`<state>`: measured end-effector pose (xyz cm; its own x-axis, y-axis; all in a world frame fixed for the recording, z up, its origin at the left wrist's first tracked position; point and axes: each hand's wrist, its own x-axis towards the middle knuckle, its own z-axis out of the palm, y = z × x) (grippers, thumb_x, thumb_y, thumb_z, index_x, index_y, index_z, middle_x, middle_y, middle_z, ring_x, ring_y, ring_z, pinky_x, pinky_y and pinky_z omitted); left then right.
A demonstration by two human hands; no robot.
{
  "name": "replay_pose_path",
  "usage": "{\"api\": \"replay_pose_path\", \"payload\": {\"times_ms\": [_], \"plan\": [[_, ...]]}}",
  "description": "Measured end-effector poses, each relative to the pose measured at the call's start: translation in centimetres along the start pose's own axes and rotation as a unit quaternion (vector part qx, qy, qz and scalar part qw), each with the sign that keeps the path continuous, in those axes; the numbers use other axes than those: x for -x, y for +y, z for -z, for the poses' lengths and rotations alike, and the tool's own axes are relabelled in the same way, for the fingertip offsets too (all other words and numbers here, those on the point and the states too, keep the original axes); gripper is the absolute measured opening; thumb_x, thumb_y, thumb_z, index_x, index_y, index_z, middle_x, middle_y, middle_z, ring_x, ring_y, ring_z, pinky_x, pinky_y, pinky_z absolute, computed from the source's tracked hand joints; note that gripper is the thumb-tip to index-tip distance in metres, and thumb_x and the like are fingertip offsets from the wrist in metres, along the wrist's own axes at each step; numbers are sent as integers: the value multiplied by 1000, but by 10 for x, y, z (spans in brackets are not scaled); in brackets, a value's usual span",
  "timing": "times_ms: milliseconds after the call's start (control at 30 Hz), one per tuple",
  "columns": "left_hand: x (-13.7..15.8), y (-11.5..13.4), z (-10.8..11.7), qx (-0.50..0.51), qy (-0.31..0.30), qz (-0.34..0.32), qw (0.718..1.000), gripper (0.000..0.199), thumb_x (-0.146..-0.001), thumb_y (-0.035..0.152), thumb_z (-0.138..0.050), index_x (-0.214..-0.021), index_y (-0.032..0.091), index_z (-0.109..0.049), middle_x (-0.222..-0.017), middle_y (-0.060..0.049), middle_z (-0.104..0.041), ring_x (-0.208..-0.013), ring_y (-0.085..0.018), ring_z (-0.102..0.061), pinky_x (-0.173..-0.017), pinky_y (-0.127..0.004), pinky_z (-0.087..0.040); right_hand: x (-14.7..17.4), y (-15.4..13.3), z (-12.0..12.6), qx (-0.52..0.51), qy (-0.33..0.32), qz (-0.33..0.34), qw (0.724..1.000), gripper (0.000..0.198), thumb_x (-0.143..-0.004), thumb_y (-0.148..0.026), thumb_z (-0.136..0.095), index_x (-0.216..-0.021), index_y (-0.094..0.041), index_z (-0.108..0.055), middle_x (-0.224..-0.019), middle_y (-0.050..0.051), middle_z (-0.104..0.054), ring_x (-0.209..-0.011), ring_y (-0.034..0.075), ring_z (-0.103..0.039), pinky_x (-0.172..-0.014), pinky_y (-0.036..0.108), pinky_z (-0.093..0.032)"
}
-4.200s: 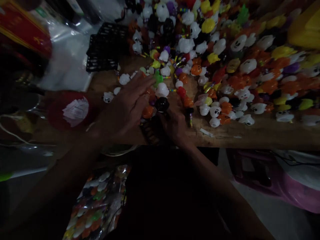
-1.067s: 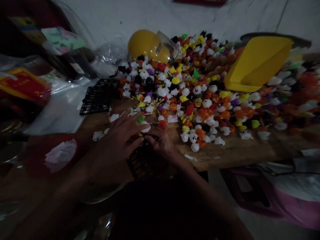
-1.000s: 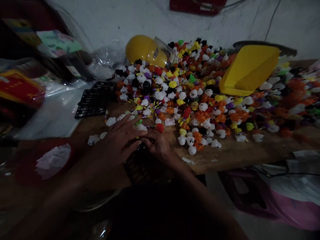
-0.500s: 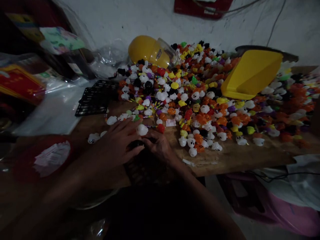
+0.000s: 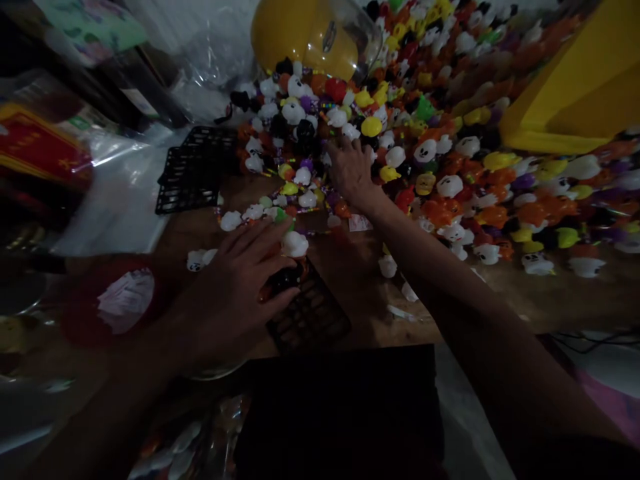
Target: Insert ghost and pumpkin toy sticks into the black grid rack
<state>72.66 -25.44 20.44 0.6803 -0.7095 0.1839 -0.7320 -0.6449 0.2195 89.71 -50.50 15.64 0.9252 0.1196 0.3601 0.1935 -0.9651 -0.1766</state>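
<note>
My left hand (image 5: 245, 277) lies with fingers spread over the near black grid tray (image 5: 320, 310). Between its thumb and forefinger sits a small shiny black toy figure (image 5: 286, 279); whether the fingers grip it is unclear. A white toy head (image 5: 295, 245) is just beyond the fingertips. My right hand (image 5: 353, 172) reaches, fingers apart, onto the heap of small plastic toy heads (image 5: 450, 185) in white, orange, yellow, black and purple. Its fingertips are partly hidden among the toys. Bead strings (image 5: 320, 200) lie between the two hands.
Another black grid tray (image 5: 195, 173) lies at the left beside clear plastic bags (image 5: 125, 200). A red dish (image 5: 85, 307) holds paper slips. On the heap rest a yellow rounded container (image 5: 295, 33) and a yellow scoop (image 5: 565, 100). A paper label (image 5: 360, 223) lies on the wooden table (image 5: 370, 293).
My right hand has left the near tray and stretched forward to the heap. My left hand stays over the tray. The view has tipped downward and closer.
</note>
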Motion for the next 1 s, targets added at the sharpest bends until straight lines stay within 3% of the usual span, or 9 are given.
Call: {"api": "replay_pose_path", "payload": {"times_ms": [100,200,300,400,500,567,700,867,1000], "plan": [[0,-1,0,8,-8,0,1000,27,-94,44,-57,-114,29,-66,-168,2,-29,-154,-34,-31,-128,-58,-30,-3,3,-7,4,-3,13,1000,39,-108,-23,-33,-134,-10,-60,-133,16,-59,-129,33,-49,-108,51,-35],[2,-1,-1,9,-2,0,1000,27,-94,44,-57,-116,31,-66,-166,5,-33,-152,-34,-34,-126,-59,-33,11,1,19,25,8,11,1000,40,-107,-20,-32,-137,-11,-58,-135,15,-57,-128,31,-49,-108,45,-36],[5,-3,-5,-3,14,1,1000,28,-96,43,-55,-119,32,-66,-165,5,-35,-151,-34,-36,-125,-59,-33,45,-7,59,44,41,-4,998,40,-102,-18,-46,-141,-17,-54,-142,16,-52,-126,32,-50,-104,45,-43],[4,-7,-12,-16,22,-5,1000,30,-96,43,-56,-121,32,-68,-164,2,-37,-149,-34,-40,-122,-61,-36,102,-20,81,47,22,12,999,39,-103,-17,-39,-138,-15,-56,-140,16,-55,-122,30,-53,-96,40,-49],[1,-9,-13,-4,24,-13,1000,32,-94,44,-59,-120,30,-70,-162,-2,-42,-147,-36,-43,-119,-62,-40,165,-32,77,54,-11,78,995,42,-103,-17,-39,-140,-15,-57,-132,15,-62,-114,29,-57,-89,38,-52],[0,-10,-12,4,19,-11,1000,33,-94,44,-59,-121,30,-70,-162,-2,-41,-149,-36,-39,-120,-61,-38,201,-41,66,59,-32,88,994,42,-101,-15,-41,-139,-15,-59,-128,16,-66,-111,28,-59,-90,38,-52],[2,-11,-11,15,6,-6,1000,32,-94,42,-60,-121,28,-72,-163,-4,-40,-150,-35,-38,-123,-61,-34,241,-57,44,56,-78,85,992,40,-98,-12,-48,-134,-16,-64,-129,17,-68,-116,28,-61,-94,38,-54],[1,-6,-12,22,15,-9,1000,31,-95,37,-61,-122,28,-70,-160,-6,-44,-147,-31,-44,-124,-60,-33,227,-53,42,68,-90,75,991,46,-99,-26,-53,-145,-18,-55,-139,18,-63,-111,27,-66,-86,36,-56],[-4,5,-12,7,10,38,999,27,-92,34,-63,-116,26,-73,-159,-6,-46,-145,-36,-45,-121,-65,-35,167,-37,67,101,-88,60,989,38,-99,-14,-45,-131,-16,-64,-120,16,-70,-88,22,-68,-69,30,-50]]}}
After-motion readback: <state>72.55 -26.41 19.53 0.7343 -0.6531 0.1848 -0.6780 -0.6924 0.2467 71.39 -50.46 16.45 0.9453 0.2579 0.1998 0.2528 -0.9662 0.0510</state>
